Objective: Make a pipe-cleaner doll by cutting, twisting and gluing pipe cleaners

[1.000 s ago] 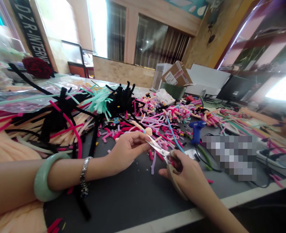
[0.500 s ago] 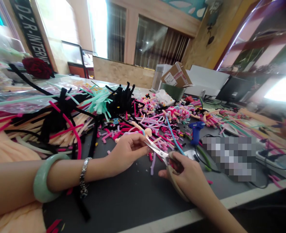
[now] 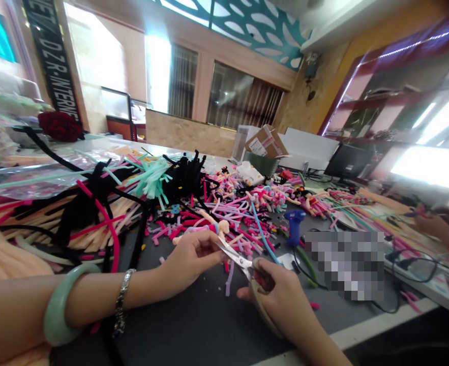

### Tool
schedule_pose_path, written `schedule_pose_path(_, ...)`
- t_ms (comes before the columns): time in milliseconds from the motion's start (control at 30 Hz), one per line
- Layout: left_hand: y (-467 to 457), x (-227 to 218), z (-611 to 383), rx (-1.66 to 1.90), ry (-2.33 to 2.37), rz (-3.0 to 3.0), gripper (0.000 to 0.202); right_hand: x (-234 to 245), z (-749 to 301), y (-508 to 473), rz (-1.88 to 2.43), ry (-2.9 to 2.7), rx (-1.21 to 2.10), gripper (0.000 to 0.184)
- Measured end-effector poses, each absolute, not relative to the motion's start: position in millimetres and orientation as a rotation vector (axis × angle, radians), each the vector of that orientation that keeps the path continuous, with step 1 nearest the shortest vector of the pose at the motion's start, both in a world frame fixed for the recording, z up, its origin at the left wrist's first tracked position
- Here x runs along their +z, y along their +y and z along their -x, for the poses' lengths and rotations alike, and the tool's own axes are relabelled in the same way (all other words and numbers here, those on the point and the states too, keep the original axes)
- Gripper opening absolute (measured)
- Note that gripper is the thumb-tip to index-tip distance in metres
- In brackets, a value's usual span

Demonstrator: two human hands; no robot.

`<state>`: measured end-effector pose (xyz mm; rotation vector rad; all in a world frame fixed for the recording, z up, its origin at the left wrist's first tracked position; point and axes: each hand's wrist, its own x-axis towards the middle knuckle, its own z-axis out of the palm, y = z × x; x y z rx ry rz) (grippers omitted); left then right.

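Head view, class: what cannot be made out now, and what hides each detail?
In the head view:
Part of the peach and lilac fuzzy-stem figure: behind the left hand.
Finger loops of the beige-handled silver scissors: partly under the right hand.
What the scissor tips touch: too small to tell.
Start of the white lettering on the black sign: cut by the top edge.
Whether another person's hand holds anything: blurred near the right edge.
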<state>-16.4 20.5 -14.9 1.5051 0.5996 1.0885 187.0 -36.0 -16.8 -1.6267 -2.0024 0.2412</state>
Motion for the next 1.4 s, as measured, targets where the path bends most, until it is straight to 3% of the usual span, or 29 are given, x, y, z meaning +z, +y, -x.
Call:
schedule_pose_path(733,22.4,-15.7,19.9,0.993,0.65,-1.605,0.017,-21.1,-188.0,-35.0,1.689,-2.023,0.312,0.045)
schedule_pose_path(1400,17.3,-14.4,19.5,0.973,0.642,-1.637,0.018,-18.9,-187.5,-34.2,1.684,-1.952,0.304,0.037)
